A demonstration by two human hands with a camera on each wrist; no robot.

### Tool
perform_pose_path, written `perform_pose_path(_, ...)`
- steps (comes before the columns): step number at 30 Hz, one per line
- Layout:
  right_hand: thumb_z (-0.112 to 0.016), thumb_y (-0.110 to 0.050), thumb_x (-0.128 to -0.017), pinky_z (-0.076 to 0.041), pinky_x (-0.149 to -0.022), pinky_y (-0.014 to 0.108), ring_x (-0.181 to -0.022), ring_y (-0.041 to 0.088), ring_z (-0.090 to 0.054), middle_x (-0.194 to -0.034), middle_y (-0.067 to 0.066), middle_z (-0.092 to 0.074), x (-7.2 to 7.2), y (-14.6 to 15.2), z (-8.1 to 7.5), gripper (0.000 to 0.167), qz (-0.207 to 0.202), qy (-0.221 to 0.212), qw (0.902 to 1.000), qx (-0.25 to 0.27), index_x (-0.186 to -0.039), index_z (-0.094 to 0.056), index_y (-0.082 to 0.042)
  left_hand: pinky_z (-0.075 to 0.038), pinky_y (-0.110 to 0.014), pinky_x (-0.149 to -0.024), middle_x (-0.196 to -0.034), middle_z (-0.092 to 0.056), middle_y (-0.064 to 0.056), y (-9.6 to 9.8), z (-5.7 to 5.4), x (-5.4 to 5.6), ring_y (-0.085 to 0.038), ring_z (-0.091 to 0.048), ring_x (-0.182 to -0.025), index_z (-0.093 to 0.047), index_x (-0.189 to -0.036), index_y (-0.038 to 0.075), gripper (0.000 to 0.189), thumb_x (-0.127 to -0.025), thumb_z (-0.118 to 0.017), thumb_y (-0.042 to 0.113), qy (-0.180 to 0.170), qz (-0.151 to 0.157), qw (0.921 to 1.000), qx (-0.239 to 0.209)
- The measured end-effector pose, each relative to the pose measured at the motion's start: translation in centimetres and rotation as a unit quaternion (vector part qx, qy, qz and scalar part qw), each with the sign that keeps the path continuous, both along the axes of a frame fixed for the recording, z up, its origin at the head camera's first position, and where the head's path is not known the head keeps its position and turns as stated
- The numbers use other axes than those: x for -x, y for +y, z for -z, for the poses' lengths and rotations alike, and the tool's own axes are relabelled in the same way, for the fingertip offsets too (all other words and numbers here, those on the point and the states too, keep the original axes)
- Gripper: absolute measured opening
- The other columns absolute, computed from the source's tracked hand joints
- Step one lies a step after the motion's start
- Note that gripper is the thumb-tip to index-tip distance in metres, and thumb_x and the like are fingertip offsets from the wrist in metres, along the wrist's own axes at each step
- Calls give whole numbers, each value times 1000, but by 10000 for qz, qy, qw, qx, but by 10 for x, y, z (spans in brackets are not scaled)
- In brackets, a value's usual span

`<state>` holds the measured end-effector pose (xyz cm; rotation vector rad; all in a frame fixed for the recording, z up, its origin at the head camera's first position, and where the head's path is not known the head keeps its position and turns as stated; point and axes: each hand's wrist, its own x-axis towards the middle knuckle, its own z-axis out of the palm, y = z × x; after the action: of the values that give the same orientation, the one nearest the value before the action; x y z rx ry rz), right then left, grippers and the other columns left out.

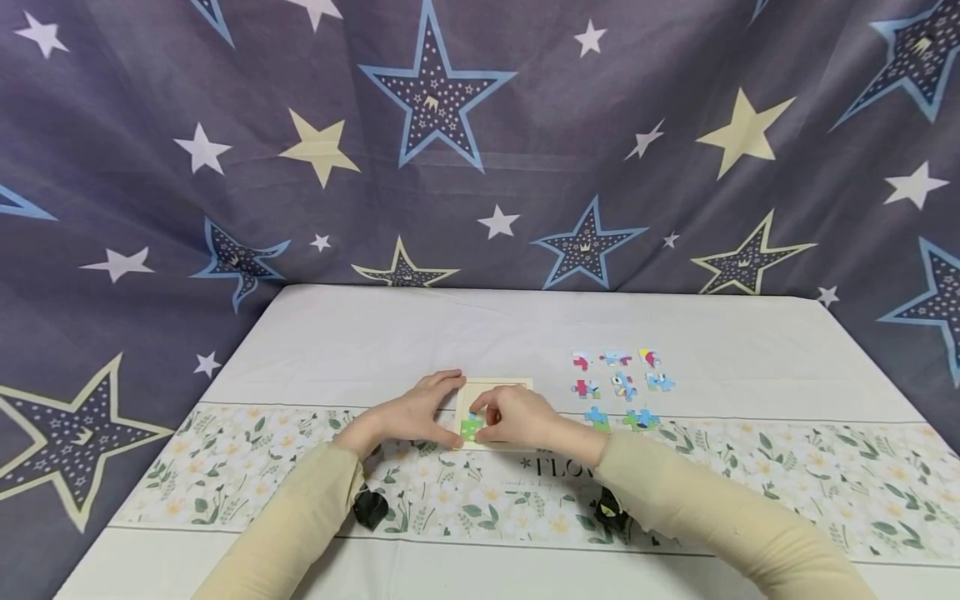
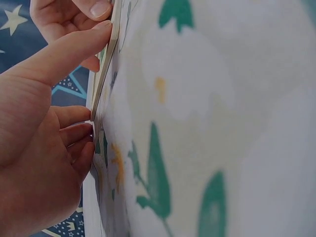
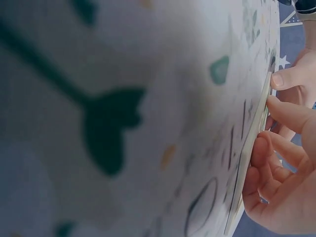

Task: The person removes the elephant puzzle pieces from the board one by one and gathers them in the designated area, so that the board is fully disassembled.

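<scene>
A shallow pale wooden puzzle tray (image 1: 495, 381) lies on the table in the head view. My left hand (image 1: 411, 410) holds its left side, thumb at the near corner and fingers at the far corner; the left wrist view shows this hand (image 2: 39, 123) against the tray's edge (image 2: 104, 74). In the tray's near left corner is a green and blue jigsaw piece (image 1: 470, 430). My right hand (image 1: 517, 414) reaches over the tray, thumb and index finger pinching at that piece, which they partly cover. In the right wrist view the right hand's (image 3: 289, 158) other fingers are curled.
Several loose jigsaw pieces (image 1: 623, 386) lie in rows to the right of the tray. A floral runner (image 1: 750, 475) with printed lettering crosses the white table (image 1: 375, 333). A dark star-patterned cloth (image 1: 480, 192) hangs behind it.
</scene>
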<state>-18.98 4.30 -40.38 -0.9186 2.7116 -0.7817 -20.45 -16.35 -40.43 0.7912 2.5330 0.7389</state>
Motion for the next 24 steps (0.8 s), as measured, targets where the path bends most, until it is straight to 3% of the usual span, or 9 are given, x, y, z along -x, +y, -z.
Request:
perform_pose_path(15, -75, -23, -75, -39, -55, 23, -57, 6, -47, -68, -8, -55, -1, -1, 0, 29, 39, 12, 10000, 54, -100, -64, -12, -20, -52, -108, -151, -13, -12, 0, 2, 1, -31, -11, -138, -21, -144, 4, 95, -73, -72, 41, 5, 26, 10000, -1)
perform_pose_path(24, -76, -18, -74, -43, -60, 25, -64, 6, -52, -76, -1, -61, 0, 0, -1, 28, -28, -11, 9994, 358, -96, -61, -11, -20, -51, -108, -151, -13, -11, 1, -1, 0, -30, -11, -138, -22, -144, 4, 96, -72, -73, 41, -36, -50, 10000, -23)
